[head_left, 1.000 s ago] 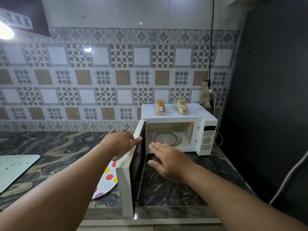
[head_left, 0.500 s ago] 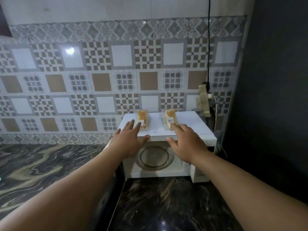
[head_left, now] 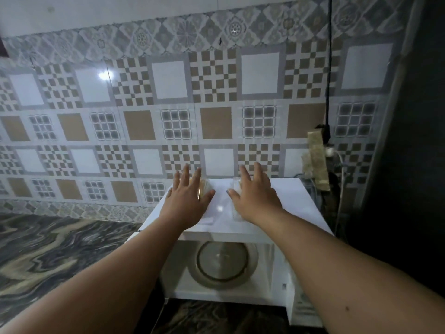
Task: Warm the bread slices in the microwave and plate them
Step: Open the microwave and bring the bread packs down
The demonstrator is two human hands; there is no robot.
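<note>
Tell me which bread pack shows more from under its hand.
The left pack: its golden edge peeks beside the left hand. The right hand nearly covers the other.

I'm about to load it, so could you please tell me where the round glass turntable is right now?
In the head view, the round glass turntable lies inside the open white microwave, low and centre, between the forearms and below both hands.

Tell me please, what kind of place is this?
Most likely a home kitchen. A white microwave stands open on a dark marbled countertop, patterned tiles cover the wall behind, and both hands reach for wrapped bread packs on the microwave's top.
</note>
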